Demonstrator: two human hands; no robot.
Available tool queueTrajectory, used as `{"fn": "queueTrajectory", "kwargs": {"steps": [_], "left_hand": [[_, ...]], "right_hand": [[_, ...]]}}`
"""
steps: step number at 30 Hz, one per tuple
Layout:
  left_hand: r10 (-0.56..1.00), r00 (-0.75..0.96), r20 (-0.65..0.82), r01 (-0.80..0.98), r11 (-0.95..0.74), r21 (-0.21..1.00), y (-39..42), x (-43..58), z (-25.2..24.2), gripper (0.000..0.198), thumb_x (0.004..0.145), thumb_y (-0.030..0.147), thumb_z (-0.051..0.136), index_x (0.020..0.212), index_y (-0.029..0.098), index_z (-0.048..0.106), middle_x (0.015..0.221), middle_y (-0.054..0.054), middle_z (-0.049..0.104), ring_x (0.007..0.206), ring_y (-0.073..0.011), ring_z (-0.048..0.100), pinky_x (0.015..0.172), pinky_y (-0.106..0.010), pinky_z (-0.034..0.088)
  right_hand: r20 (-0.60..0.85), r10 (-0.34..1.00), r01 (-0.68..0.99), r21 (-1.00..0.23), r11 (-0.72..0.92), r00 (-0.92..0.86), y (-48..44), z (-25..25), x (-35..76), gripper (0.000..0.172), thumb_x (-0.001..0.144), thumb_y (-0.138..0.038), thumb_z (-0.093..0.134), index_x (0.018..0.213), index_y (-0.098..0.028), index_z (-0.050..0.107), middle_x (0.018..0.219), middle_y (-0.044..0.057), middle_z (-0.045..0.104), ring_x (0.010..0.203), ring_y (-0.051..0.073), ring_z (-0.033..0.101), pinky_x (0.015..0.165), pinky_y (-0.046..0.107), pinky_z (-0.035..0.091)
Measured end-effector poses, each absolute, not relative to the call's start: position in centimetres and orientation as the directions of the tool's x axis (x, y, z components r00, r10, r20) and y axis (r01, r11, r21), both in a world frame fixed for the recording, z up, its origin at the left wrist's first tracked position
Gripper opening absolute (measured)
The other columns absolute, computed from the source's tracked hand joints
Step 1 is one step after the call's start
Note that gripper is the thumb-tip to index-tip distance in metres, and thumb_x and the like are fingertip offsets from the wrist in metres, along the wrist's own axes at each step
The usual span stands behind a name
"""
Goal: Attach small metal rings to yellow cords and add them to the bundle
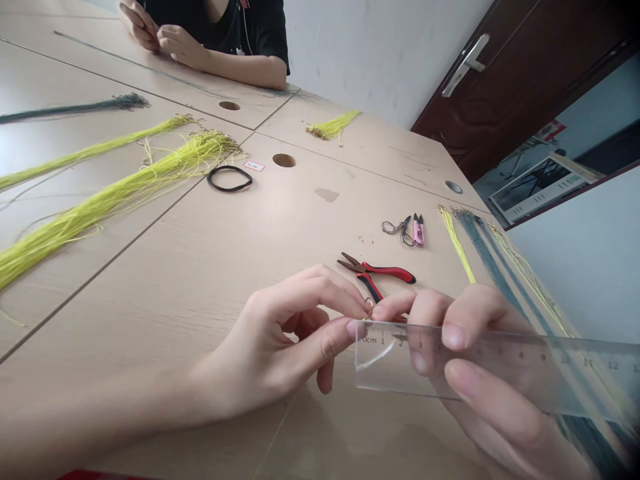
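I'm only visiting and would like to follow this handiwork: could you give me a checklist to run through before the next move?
1. Ruler held: ok; the right hand grips the clear ruler.
2. Small metal piece secured: ok; the left hand appears to pinch it at the fingertips.
3. Piece near the zero mark: ok; it sits by the ruler's 0 cm end.
4. Exact reading: cannot tell; fingers cover part of the scale.
5. Ruler clear of the dark green cords: cannot tell; they overlap in view, contact unclear.
6. Pliers in hand: not ok; they lie just beyond the hands.
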State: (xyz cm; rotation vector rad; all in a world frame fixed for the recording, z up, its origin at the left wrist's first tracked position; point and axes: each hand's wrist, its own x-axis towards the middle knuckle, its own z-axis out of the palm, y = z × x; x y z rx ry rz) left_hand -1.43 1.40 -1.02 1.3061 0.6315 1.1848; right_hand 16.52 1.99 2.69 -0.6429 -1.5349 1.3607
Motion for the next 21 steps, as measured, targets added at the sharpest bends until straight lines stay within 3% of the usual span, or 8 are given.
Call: {"fn": "queueTrajectory", "kwargs": {"steps": [11,21], "left_hand": [[0.902,0.369,0.222,-0.286,-0.116,0.951,1.4,-1.5,-1.1,0.011,0.089,0.023,0.052,0.086,0.024,0.063,0.093,-0.001,0.054,0.05,-0.0053,0.052,0.042,-0.019,0.052],[0.894,0.378,0.241,-0.273,-0.141,0.952,1.3,-1.7,-1.2,0.01,0.089,0.019,0.051,0.086,0.02,0.061,0.092,-0.001,0.053,0.052,-0.0054,0.053,0.042,-0.017,0.051]], "right_hand": [[0.295,0.866,-0.187,-0.953,0.238,-0.403,1.9,2.7,16.4,0.005,0.084,-0.021,0.062,0.083,-0.024,0.059,0.062,-0.001,0.052,0.085,0.019,0.058,0.083,0.037,0.052],[0.28,0.851,-0.205,-0.956,0.208,-0.444,1.8,2.1,17.1,0.008,0.087,-0.017,0.054,0.089,-0.025,0.055,0.07,0.0,0.053,0.092,0.02,0.056,0.089,0.042,0.047]]}}
